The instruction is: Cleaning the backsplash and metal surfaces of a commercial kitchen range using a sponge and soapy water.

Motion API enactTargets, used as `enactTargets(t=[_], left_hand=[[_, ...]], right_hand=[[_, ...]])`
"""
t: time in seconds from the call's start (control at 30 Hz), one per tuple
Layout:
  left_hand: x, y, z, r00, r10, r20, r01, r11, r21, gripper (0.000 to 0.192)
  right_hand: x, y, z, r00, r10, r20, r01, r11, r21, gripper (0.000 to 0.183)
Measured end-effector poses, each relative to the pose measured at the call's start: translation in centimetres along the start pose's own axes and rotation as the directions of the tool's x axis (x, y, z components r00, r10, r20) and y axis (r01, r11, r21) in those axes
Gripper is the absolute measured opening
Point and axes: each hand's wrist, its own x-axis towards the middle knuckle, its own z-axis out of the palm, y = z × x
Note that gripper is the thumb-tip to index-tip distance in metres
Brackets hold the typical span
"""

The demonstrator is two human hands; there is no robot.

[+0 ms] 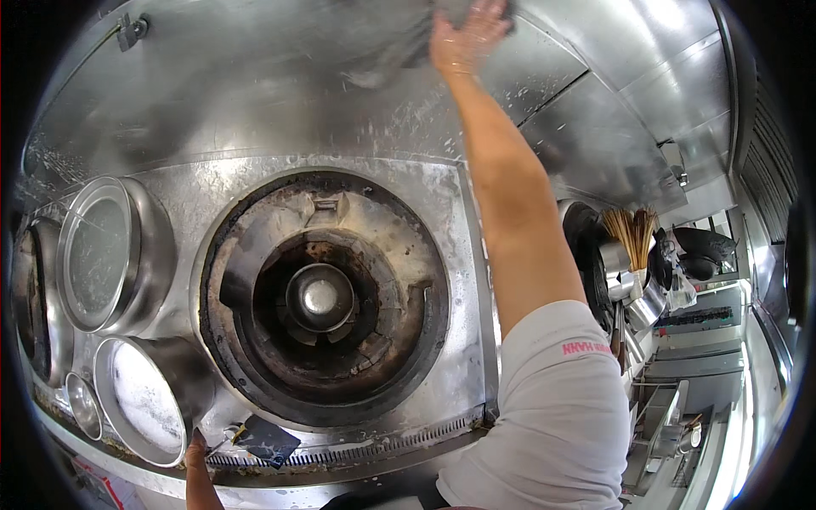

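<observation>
My right hand (470, 41) is stretched up against the wet stainless steel wall panel (274, 83), pressing a grey cloth or pad that is blurred and partly cut off by the top edge. Soap streaks and drops mark the panel around it. At the lower left, my left hand (196, 446) rests beside the rim of a metal pot (143, 405) holding whitish, foamy liquid; its fingers are largely hidden, so its grip is unclear. A dark flat scraper (268, 441) lies close to that hand. Between the hands sits a large round wok burner (322, 299).
A wide pot of cloudy water (99, 255) stands left of the burner, near a small metal bowl (84, 406). A slotted drain (382, 449) runs along the front edge. At right are a bamboo brush (630, 233), pans and a metal pot (615, 271).
</observation>
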Motion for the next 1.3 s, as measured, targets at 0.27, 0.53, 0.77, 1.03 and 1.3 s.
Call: enactTargets(t=[0.27,0.53,0.77,1.03,1.3], left_hand=[[-3.7,-8.7,2.0,0.863,0.479,0.162,-0.304,0.235,0.923,0.046],[0.4,-0.1,1.4,0.988,-0.037,-0.147,0.05,0.995,0.084,0.051],[3.7,3.3,-5.6,0.96,-0.211,-0.186,0.195,0.976,-0.102,0.056],[4.5,4.7,-11.8,0.956,-0.189,-0.223,0.183,0.982,-0.051,0.062],[4.9,0.5,-10.9,0.918,-0.326,-0.227,0.277,0.935,-0.223,0.074]], right_hand=[[-10.9,6.3,5.9,0.187,0.929,0.32,-0.965,0.235,-0.116,0.047],[-22.5,-13.2,0.4,-0.267,0.395,0.879,-0.943,-0.297,-0.152,0.045],[-15.8,-32.9,-10.0,-0.016,-0.104,0.994,-0.987,-0.156,-0.032,0.029],[-12.7,-51.4,-16.5,0.21,-0.5,0.841,-0.753,0.466,0.465,0.057],[-23.6,-60.5,-21.6,0.137,-0.812,0.568,0.046,0.578,0.815,0.092]])
